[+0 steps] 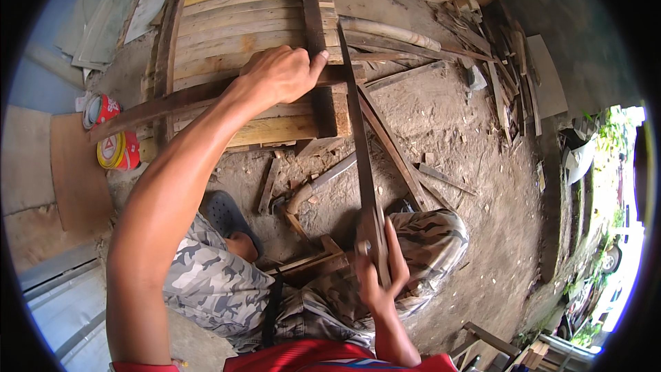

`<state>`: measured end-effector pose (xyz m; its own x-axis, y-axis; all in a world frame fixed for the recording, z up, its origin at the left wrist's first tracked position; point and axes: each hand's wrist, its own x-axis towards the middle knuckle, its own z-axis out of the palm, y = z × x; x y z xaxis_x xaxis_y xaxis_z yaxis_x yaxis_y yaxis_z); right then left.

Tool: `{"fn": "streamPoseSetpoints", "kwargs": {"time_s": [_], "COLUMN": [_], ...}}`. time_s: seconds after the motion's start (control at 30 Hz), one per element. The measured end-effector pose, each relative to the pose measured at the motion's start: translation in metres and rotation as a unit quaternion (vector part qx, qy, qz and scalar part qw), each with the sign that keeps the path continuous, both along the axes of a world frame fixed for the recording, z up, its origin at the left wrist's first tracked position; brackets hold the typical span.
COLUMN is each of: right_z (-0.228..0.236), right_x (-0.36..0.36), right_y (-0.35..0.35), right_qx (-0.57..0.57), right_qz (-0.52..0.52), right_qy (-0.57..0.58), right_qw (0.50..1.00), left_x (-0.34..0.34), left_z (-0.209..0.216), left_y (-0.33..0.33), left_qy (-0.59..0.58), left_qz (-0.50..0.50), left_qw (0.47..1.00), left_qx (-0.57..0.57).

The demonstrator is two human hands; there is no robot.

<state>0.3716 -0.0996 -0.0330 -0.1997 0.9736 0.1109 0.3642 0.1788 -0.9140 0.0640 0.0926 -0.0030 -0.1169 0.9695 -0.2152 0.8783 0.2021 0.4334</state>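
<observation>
My left hand [279, 76] is closed round a long dark wooden strip [165, 106] lying across a stack of pale planks [241, 24]. Its thumb points right, over a dark upright-running beam [312, 10] on the same stack. In my right hand [381, 272], low over my right thigh, is the handle end of a long, thin handsaw [361, 145], seen nearly edge-on. The saw's blade reaches forward past the strip's right end, close beside it. Whether its teeth touch the wood I cannot tell.
A hammer with a wooden handle [323, 182] lies on the dirt floor between my knees and the stack. Red and yellow cans [118, 150] stand at the left. Scrap wood [506, 76] is piled at the far right, and loose sticks [396, 141] lie beside the saw.
</observation>
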Motion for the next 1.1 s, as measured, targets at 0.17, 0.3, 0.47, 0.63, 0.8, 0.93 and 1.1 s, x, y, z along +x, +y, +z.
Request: {"fn": "streamPoseSetpoints", "kwargs": {"time_s": [0.17, 0.3, 0.47, 0.63, 0.8, 0.93, 1.1], "right_z": [0.021, 0.048, 0.045, 0.084, 0.058, 0.033, 0.065], "right_x": [0.024, -0.055, -0.034, 0.037, -0.039, -0.067, 0.009], "right_y": [-0.019, 0.087, 0.049, -0.032, 0.060, 0.102, -0.005], "right_qx": [0.008, -0.067, -0.043, -0.051, 0.015, 0.035, 0.007], "right_qz": [0.008, 0.024, 0.032, 0.049, 0.048, 0.034, 0.068], "right_qy": [0.006, 0.043, -0.018, -0.001, -0.008, 0.061, -0.044], "right_qw": [1.000, 0.996, 0.998, 0.998, 0.999, 0.997, 0.997], "left_x": [0.005, 0.001, 0.000, -0.001, -0.003, 0.000, -0.003], "left_z": [0.002, -0.004, -0.008, -0.009, -0.003, -0.003, -0.003], "left_y": [-0.001, -0.002, -0.002, 0.002, -0.004, 0.006, 0.000], "left_qy": [-0.009, 0.002, 0.031, 0.006, 0.023, 0.038, 0.032], "left_qz": [-0.019, -0.001, 0.000, 0.020, -0.012, -0.005, 0.014], "left_qw": [1.000, 0.999, 0.999, 0.999, 0.998, 0.997, 0.998], "left_qx": [0.017, 0.046, 0.028, 0.027, 0.064, 0.068, 0.044]}}
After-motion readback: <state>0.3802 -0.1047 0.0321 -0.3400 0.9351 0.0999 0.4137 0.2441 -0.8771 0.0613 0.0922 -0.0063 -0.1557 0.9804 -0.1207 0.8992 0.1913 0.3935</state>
